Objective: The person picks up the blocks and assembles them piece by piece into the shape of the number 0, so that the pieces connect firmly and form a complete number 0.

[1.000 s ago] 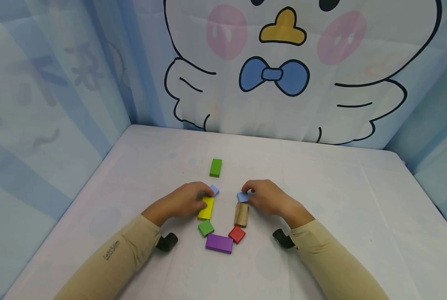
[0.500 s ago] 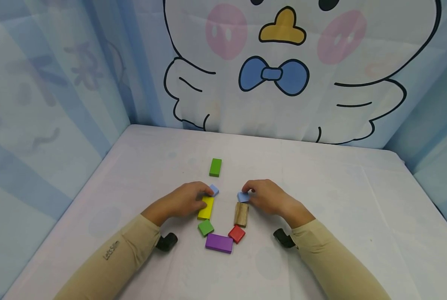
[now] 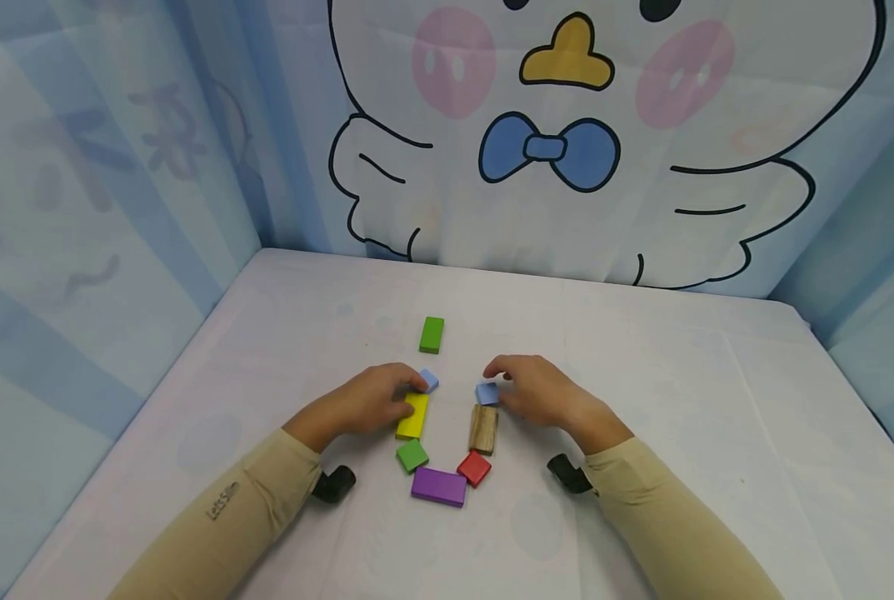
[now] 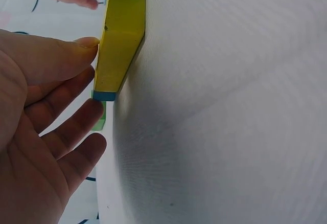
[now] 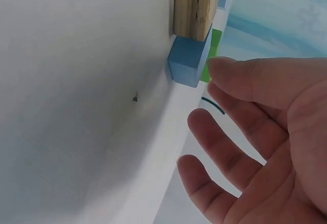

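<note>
My left hand (image 3: 375,400) rests beside a yellow rectangular block (image 3: 412,417). Its thumb touches that block's edge, and its index fingertip touches a small light-blue block (image 3: 428,381) at the far end. My right hand (image 3: 544,390) hovers around a second light-blue block (image 3: 487,393), index finger raised off it and thumb close to its side. In the right wrist view that blue block (image 5: 186,63) butts against a wooden block (image 5: 194,9), with the fingers loosely bent and apart. Whether the right thumb touches the blue block I cannot tell.
A purple block (image 3: 438,487), a green square block (image 3: 412,456) and a red block (image 3: 474,469) form the near curve of a U-shaped row with the wooden block. Farther back lies a separate green block (image 3: 432,335). White cloth (image 3: 679,417) covers the table.
My right index finger has lifted off its light-blue block, which has shifted slightly to the right. The left hand and the other blocks stay put.
</note>
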Demonstrator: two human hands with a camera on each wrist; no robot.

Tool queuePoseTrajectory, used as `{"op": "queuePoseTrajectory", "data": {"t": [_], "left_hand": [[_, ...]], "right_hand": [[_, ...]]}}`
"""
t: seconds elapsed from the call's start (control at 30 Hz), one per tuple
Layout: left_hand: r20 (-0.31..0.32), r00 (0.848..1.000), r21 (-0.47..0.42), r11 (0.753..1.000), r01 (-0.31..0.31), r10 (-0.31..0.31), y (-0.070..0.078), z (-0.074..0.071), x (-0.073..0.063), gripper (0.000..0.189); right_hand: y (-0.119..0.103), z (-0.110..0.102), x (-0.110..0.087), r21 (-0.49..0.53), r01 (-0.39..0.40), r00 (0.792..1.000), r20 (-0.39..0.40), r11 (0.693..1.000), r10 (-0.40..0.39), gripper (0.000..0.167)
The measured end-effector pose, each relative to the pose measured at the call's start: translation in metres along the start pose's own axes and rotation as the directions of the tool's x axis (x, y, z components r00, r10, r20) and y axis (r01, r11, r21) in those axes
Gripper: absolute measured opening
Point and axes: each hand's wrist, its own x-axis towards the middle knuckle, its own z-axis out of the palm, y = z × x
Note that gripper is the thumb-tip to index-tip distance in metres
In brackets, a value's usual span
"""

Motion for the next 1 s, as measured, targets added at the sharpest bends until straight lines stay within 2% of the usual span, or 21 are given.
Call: {"op": "queuePoseTrajectory", "data": {"t": [0.33, 0.57, 0.7, 1.0], "left_hand": [[-0.001, 1.000, -0.006, 1.000, 0.013, -0.013, -0.001, -0.002, -0.001, 0.033], [-0.002, 1.000, -0.006, 1.000, -0.007, 0.007, -0.002, -0.004, -0.002, 0.032], [-0.002, 1.000, -0.012, 1.000, -0.018, 0.018, -0.004, -0.003, -0.001, 0.031], [0.009, 1.000, -0.019, 1.000, 0.005, -0.005, -0.005, -0.001, 0.000, 0.031]], "right_hand": [[-0.009, -0.009, 0.014, 0.007, 0.019, 1.000, -0.013, 1.000, -0.019, 0.034], [-0.016, -0.016, 0.036, 0.050, 0.020, 0.999, 0.027, 0.999, -0.022, 0.046], [-0.016, -0.015, 0.049, 0.066, 0.021, 1.000, 0.021, 0.998, -0.022, 0.047], [-0.016, -0.015, 0.078, 0.068, -0.021, 1.000, 0.019, 0.997, 0.020, 0.054]]}}
